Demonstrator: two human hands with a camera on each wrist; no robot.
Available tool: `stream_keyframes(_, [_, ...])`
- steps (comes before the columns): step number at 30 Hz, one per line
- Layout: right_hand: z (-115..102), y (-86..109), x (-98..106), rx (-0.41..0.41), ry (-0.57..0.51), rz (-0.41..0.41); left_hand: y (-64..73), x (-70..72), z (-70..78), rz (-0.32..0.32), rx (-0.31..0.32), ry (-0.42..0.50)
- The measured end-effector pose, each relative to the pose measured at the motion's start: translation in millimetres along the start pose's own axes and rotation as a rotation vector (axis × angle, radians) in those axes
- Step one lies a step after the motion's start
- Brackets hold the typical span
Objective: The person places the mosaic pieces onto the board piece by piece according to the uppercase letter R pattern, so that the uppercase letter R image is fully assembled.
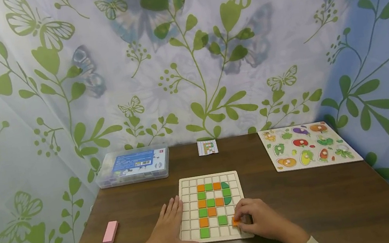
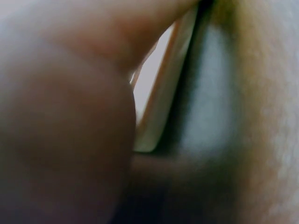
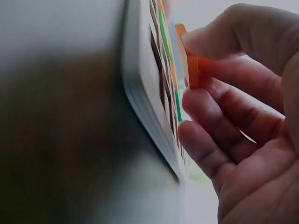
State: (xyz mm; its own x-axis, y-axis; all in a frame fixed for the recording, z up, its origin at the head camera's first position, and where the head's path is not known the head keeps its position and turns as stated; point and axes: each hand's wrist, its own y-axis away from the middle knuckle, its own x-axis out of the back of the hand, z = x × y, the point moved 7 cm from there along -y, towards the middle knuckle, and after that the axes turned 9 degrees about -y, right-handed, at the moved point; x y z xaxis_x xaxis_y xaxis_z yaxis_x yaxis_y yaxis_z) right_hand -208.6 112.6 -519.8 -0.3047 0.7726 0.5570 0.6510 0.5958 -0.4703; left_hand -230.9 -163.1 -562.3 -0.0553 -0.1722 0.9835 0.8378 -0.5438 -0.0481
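Observation:
A square wooden grid board [image 1: 193, 236] lies on the table, with green and orange square tiles and two dark green rounded pieces in its cells. My right hand [image 1: 261, 219] pinches an orange tile [image 3: 193, 70] between thumb and fingers, over the board's lower right part. In the right wrist view the tile is tilted and close to the board's surface. My left hand [image 1: 167, 230] lies with fingers straight along the board's left edge, its thumb near the lower left corner. The left wrist view is mostly a blurred hand, with a strip of the board's edge [image 2: 161, 88] showing.
A pink block [image 1: 110, 232] lies at the left. Behind stand a clear plastic case [image 1: 133, 166] with a blue label and a small pattern card [image 1: 207, 147]. A vegetable puzzle board [image 1: 309, 145] lies at the back right. A leaf-patterned curtain hangs behind the table.

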Motion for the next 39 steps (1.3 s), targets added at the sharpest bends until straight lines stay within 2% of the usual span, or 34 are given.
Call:
stream_keyframes(4, [-8.8, -1.1, -12.2, 0.075, 0.015, -0.050, -0.8, -1.3, -0.9, 0.002, 0.001, -0.017])
stream_keyframes(9, [-10.3, -1.1, -16.8, 0.084, 0.037, -0.063, -1.0, -1.9, -1.5, 0.008, -0.006, -0.009])
stream_keyframes(17, [-7.5, -3.6, -19.5, 0.034, 0.021, -0.093, 2.1, -0.9, -3.1, 0.010, 0.006, -0.012])
stream_keyframes(23, [-9.7, -4.5, -19.4, 0.036, 0.041, -0.099, 3.9, 0.5, -2.0, 0.005, 0.008, 0.001])
stream_keyframes(31, [-13.8, -1.1, -20.7, 0.003, 0.067, -0.163, 5.5, -2.0, -0.4, -0.005, 0.010, 0.001])
stream_keyframes(36, [-15.4, -0.9, -10.4, 0.028, 0.020, -0.113, 4.7, -3.4, -1.2, -0.011, 0.011, 0.035])
stream_keyframes(39, [-13.5, -1.2, 1.6, 0.029, 0.050, -0.062, 3.9, -4.8, -4.5, -0.016, 0.019, 0.087])
